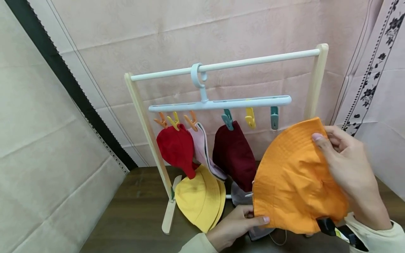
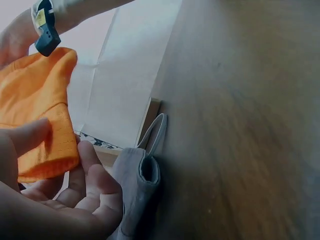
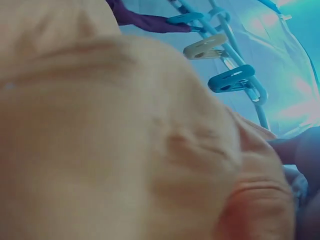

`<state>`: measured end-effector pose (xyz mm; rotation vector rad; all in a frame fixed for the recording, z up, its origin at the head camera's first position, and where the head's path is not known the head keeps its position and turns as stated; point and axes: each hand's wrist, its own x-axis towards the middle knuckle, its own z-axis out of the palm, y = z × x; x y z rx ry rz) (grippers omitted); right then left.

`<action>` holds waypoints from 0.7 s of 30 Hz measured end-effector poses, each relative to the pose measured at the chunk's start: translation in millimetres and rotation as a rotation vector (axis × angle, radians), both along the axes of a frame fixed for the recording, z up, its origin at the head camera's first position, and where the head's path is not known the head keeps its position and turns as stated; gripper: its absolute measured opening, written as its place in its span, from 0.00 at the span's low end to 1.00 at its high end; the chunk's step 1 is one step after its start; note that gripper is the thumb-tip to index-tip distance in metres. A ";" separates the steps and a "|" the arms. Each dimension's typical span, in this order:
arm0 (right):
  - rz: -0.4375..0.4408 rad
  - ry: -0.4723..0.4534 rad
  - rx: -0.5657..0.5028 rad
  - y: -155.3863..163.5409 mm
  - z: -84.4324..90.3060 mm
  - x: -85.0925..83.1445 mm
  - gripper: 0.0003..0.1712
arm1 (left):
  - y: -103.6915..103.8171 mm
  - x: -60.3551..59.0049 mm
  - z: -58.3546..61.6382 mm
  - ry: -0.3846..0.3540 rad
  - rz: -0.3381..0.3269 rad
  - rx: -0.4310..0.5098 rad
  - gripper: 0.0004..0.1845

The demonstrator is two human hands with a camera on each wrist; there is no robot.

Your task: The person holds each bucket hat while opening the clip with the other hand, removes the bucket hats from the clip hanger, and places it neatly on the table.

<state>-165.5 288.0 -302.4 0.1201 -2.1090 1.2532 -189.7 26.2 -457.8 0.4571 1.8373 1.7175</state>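
Observation:
An orange bucket hat (image 1: 294, 182), folded flat, is held up at the front right between both hands. My left hand (image 1: 232, 225) pinches its lower left brim corner, thumb on the near side. At the upper brim edge, my right hand (image 1: 351, 161) grips the cloth between thumb and curled fingers. Behind the hat hangs a light blue clip hanger (image 1: 221, 104). A red hat (image 1: 175, 144), a pink cloth piece (image 1: 202, 144) and a maroon hat (image 1: 232, 154) dangle from its left and middle pegs. A yellow peg (image 1: 250, 117) and a teal peg (image 1: 274, 118) at the right hold nothing.
The hanger hooks over the rail of a wooden stand (image 1: 311, 84). On the dark wooden table (image 1: 126, 211), a yellow hat (image 1: 196, 196) leans below the red one. A grey cloth item (image 2: 135, 185) with a cord loop lies partly hidden behind my left hand.

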 end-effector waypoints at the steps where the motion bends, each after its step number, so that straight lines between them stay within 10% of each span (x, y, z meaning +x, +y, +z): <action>1: -0.009 -0.020 0.041 0.1 -1.0 -0.5 0.10 | -1.3 0.5 -0.6 0.001 0.001 -0.006 0.11; 13: 0.096 -0.144 0.378 -23.0 -16.9 -25.1 0.19 | -17.1 -0.8 7.3 -0.018 0.128 -0.101 0.17; 21: 0.205 -0.234 0.405 -29.3 -38.4 -45.2 0.19 | -39.3 -12.5 4.3 -0.069 0.046 -0.161 0.18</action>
